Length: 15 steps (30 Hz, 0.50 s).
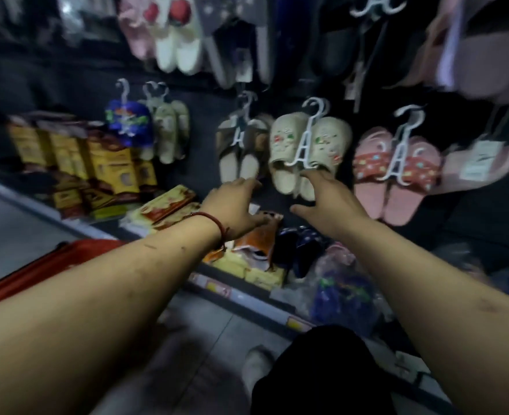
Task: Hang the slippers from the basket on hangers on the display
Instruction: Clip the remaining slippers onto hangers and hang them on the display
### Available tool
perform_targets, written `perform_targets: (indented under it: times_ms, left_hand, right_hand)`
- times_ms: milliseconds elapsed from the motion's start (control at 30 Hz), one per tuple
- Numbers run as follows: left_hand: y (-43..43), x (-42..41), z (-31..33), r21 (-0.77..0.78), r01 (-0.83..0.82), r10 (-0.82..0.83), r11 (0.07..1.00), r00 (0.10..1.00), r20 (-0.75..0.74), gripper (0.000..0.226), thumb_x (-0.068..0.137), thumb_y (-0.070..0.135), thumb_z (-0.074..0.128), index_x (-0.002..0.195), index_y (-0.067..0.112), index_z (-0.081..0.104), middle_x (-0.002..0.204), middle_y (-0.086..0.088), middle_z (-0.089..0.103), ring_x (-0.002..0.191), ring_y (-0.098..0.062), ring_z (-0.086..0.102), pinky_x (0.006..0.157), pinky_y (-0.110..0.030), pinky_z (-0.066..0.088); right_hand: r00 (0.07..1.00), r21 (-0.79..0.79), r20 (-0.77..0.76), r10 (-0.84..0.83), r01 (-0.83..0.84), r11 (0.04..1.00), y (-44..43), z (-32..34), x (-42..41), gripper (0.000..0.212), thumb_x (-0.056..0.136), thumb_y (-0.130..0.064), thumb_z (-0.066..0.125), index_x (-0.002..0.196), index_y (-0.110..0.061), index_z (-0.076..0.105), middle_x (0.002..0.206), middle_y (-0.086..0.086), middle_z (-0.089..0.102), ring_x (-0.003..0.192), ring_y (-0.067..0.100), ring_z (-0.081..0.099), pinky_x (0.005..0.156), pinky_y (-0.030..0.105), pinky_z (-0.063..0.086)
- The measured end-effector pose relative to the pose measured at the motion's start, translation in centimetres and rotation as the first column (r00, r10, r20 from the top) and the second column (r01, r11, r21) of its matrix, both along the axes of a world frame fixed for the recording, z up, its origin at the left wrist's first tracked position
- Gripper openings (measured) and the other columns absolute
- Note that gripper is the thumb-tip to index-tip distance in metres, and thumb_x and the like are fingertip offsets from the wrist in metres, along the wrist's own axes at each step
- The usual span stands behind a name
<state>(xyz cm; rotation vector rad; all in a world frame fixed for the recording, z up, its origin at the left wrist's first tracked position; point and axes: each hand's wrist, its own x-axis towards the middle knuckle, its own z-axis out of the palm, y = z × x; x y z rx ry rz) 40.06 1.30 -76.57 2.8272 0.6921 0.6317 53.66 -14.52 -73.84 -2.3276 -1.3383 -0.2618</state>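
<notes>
Nearest to the viewer, under both forearms, is a grey tiled floor (205, 330), smooth and dull in the weak light, with a knee in black cloth (313, 372) and a pale shoe (256, 365) on it. To the near left of the left grip (235, 205) stands the red basket (31, 272), of hard plastic; only its rim and one side are in view. Below the two grips runs a low shelf (226, 290) with a light front strip. On it lie flat orange and yellow packets (256, 241) and, below the right grip (326, 197), a crumpled clear bag with blue slippers inside (343, 292). The left grip is open, fingers straight and reaching forward, and it holds nothing; a thin red cord (214, 223) goes round its wrist. The right grip is open too, with fingers spread. Its fingertips come up to the lower edge of the beige slippers (286, 139), but I cannot tell if they touch. This soft, rounded pair hangs on a white plastic hanger (305, 145) with a hook, against the dark display wall (202, 115), just beyond the right grip. Beyond the left grip hangs a brown open-toe pair (238, 163), and to the right of the right grip a pink dotted pair (373, 175). Far to the left of the left grip stand yellow boxes (67, 148).
</notes>
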Motion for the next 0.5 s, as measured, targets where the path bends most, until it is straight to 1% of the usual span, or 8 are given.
perform_targets:
  times_ms: [67, 133, 200, 300, 400, 500]
  left_hand:
    - [1.4, -4.7, -1.9, 0.012, -0.085, 0.085, 0.996, 0.995, -0.054, 0.071, 0.079, 0.054, 0.073, 0.139, 0.025, 0.049, 0.135, -0.007, 0.057, 0.124, -0.031, 0.054, 0.101, -0.046, 0.047]
    - [2.5, -9.1, -3.6, 0.018, -0.177, 0.178, 0.984, 0.979, -0.098, 0.073, 0.080, 0.054, 0.072, 0.142, 0.025, 0.047, 0.138, -0.007, 0.055, 0.126, -0.031, 0.053, 0.101, -0.044, 0.046]
    - [3.6, -13.5, -5.1, 0.013, -0.277, 0.276, 0.961, 0.952, -0.132, 0.072, 0.081, 0.055, 0.070, 0.142, 0.023, 0.046, 0.140, -0.008, 0.054, 0.127, -0.032, 0.053, 0.100, -0.045, 0.047]
    - [5.1, -19.6, -7.0, 0.009, -0.418, 0.413, 0.908, 0.894, -0.175, 0.072, 0.081, 0.058, 0.069, 0.139, 0.021, 0.048, 0.137, -0.010, 0.056, 0.123, -0.034, 0.055, 0.099, -0.047, 0.047]
    - [6.6, -25.1, -9.0, -0.014, -0.547, 0.530, 0.837, 0.816, -0.230, 0.073, 0.083, 0.058, 0.069, 0.142, 0.022, 0.044, 0.140, -0.009, 0.054, 0.127, -0.034, 0.052, 0.104, -0.047, 0.044]
    - [8.0, -29.6, -11.6, -0.045, -0.649, 0.613, 0.760, 0.738, -0.283, 0.069, 0.088, 0.055, 0.065, 0.145, 0.023, 0.043, 0.142, -0.008, 0.053, 0.129, -0.033, 0.051, 0.105, -0.048, 0.043]
  right_hand:
    - [0.994, -0.029, -0.040, 0.097, -0.099, 0.995, 2.6, -1.2, -3.0, 0.078, 0.086, -0.038, 0.074, 0.151, -0.022, 0.035, 0.155, 0.003, 0.038, 0.137, 0.027, 0.043, 0.108, 0.036, 0.041]
    - [0.978, -0.029, -0.086, 0.191, -0.194, 0.981, 5.3, -2.5, -5.9, 0.079, 0.082, -0.038, 0.077, 0.149, -0.022, 0.039, 0.151, 0.002, 0.043, 0.133, 0.025, 0.048, 0.105, 0.034, 0.043]
    - [0.950, -0.063, -0.108, 0.293, -0.301, 0.952, 8.2, -4.0, -8.9, 0.081, 0.080, -0.039, 0.079, 0.148, -0.021, 0.040, 0.149, 0.001, 0.045, 0.130, 0.024, 0.050, 0.102, 0.031, 0.043]
    - [0.903, -0.122, -0.109, 0.416, -0.427, 0.896, 12.4, -6.1, -13.0, 0.081, 0.081, -0.040, 0.079, 0.149, -0.021, 0.039, 0.150, 0.004, 0.045, 0.132, 0.026, 0.048, 0.101, 0.033, 0.042]
    - [0.833, -0.154, -0.134, 0.537, -0.553, 0.819, 16.5, -8.5, -16.8, 0.079, 0.083, -0.039, 0.078, 0.149, -0.022, 0.039, 0.151, 0.004, 0.045, 0.134, 0.026, 0.047, 0.101, 0.033, 0.041]
    - [0.767, -0.186, -0.183, 0.616, -0.642, 0.744, 20.5, -11.2, -20.3, 0.078, 0.082, -0.040, 0.079, 0.148, -0.022, 0.040, 0.150, 0.003, 0.046, 0.133, 0.025, 0.048, 0.104, 0.034, 0.042]
